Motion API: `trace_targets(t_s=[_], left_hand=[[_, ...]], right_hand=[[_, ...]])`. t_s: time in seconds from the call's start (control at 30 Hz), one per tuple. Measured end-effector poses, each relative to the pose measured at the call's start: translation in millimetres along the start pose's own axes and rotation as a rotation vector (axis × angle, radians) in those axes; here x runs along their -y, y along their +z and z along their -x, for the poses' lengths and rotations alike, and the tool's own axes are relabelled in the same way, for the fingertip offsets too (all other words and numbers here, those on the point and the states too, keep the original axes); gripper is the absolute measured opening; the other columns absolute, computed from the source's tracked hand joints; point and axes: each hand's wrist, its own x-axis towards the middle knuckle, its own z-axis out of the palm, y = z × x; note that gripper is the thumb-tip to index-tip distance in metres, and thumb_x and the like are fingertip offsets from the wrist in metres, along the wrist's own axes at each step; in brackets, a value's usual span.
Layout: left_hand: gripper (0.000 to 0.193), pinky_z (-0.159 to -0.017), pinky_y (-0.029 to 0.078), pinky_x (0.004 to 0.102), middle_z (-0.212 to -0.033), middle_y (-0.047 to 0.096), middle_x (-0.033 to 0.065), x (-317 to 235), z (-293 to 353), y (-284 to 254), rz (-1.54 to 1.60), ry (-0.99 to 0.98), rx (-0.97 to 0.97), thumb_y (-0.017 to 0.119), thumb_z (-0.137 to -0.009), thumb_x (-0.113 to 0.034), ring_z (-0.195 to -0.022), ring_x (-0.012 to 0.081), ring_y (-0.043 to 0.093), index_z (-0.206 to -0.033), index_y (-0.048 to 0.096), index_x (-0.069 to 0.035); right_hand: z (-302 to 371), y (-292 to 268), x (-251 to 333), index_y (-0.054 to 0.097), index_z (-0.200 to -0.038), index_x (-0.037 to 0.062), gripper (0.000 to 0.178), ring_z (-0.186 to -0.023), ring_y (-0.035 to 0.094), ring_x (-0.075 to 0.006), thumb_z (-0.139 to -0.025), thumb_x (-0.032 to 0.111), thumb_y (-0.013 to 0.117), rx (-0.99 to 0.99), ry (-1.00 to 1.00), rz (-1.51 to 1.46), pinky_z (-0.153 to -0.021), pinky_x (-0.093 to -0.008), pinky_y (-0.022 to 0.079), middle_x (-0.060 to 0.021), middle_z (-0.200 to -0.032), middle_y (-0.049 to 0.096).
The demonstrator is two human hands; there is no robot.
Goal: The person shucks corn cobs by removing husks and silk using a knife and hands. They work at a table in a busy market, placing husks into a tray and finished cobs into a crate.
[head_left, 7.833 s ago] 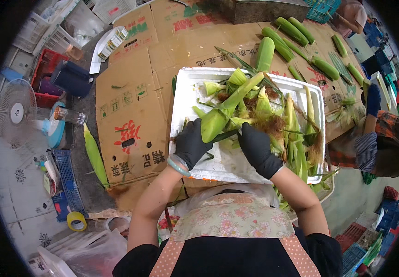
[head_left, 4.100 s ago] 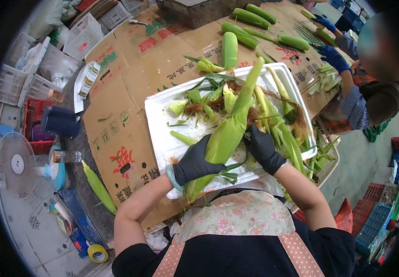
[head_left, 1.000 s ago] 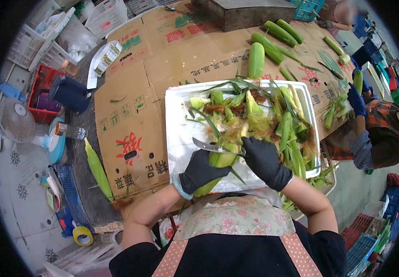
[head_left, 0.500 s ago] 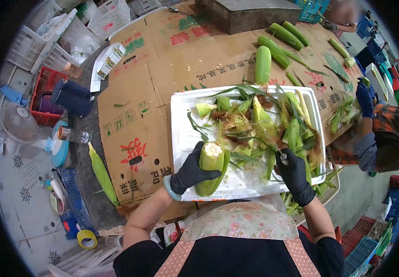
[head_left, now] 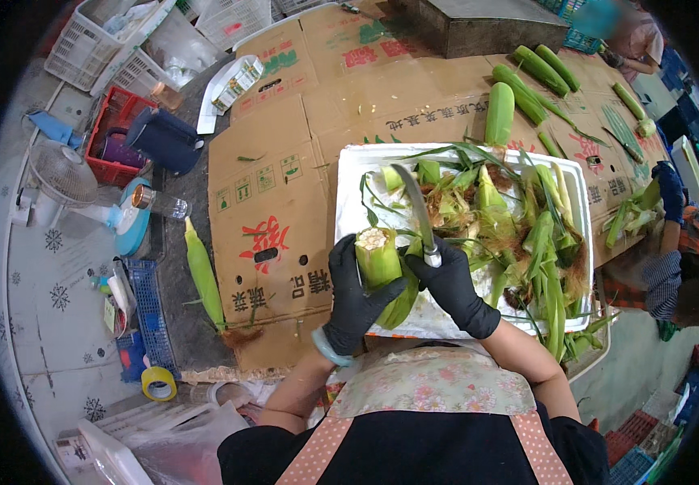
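My left hand (head_left: 356, 295), in a black glove, is closed around a thick ear of corn (head_left: 378, 263) in green husk. The ear's cut end faces up and shows pale kernels and core. My right hand (head_left: 456, 289), gloved alike, grips a knife (head_left: 422, 212) with a curved blade that points up and away from me. Its fingers are close against a husk leaf (head_left: 402, 305) hanging off the ear's right side; whether they pinch it I cannot tell. Beneath both hands lies a white foam tray (head_left: 351, 190) strewn with stripped husks (head_left: 539, 246) and brown silk.
Several unpeeled ears (head_left: 500, 113) lie on the cardboard (head_left: 285, 210) beyond the tray. One more ear (head_left: 204, 275) rests at the left edge, near a clear bottle (head_left: 163, 204) and a blue jug (head_left: 159, 139). At the right, a co-worker's blue-gloved hand (head_left: 669, 192) handles husks.
My right hand has come left from the tray's right side to the ear, and the knife blade now stands out plainly. The left hand still holds the ear. The whole view has shifted slightly.
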Motion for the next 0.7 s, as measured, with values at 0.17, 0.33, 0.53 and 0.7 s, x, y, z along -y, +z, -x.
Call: trace_targets(t_s=[0.17, 0.33, 0.53, 0.7], left_hand=[[0.048, -0.086, 0.04, 0.0343, -0.106, 0.048, 0.012, -11.3, -4.0, 18.4, 0.521, -0.339, -0.218, 0.071, -0.069, -0.011, -0.097, 0.023, 0.05, -0.108, 0.044, 0.001], [0.05, -0.094, 0.039, 0.0393, -0.116, 0.051, 0.0173, 31.0, -28.0, -10.4, 1.394, -0.402, -0.028, 0.046, -0.08, -0.028, -0.108, 0.0281, 0.05, -0.122, 0.041, 0.0], [0.044, -0.099, 0.032, 0.0501, -0.115, 0.051, 0.0234, 11.1, -48.1, -29.7, 1.774, -0.268, 0.075, 0.038, -0.086, -0.026, -0.11, 0.0371, 0.048, -0.117, 0.045, 0.003], [0.036, -0.089, 0.044, 0.0372, -0.108, 0.056, 0.0139, -1.9, -54.2, 6.9, 1.78, -0.303, 0.062, 0.042, -0.09, -0.023, -0.098, 0.0248, 0.055, -0.117, 0.047, 0.0]], right_hand=[[15.7, -1.7, 17.1, 0.058, -0.089, 0.0028, 0.013, -0.059, 0.052, -0.0071, -0.078, 0.009, 0.063, -0.074, 0.134, -0.052, -0.051, -0.0235, 0.043, -0.0017, -0.073, 0.058], [8.4, -82.6, 13.3, 0.06, -0.087, 0.0038, 0.013, -0.068, 0.054, -0.0088, -0.077, 0.011, 0.065, -0.5, -0.099, 0.169, -0.06, -0.0244, 0.043, -0.0006, -0.077, 0.06], [5.4, -117.7, 45.5, 0.05, -0.111, -0.0008, 0.036, -0.101, 0.051, -0.0269, -0.077, 0.007, 0.06, -0.647, -0.576, 0.839, -0.088, -0.0324, 0.038, -0.0145, -0.109, 0.053], [25.8, -46.3, 44.7, 0.05, -0.114, 0.001, 0.054, -0.103, 0.052, -0.023, -0.067, 0.011, 0.074, -0.171, -0.381, 0.396, -0.091, -0.0336, 0.038, -0.0122, -0.11, 0.056]])
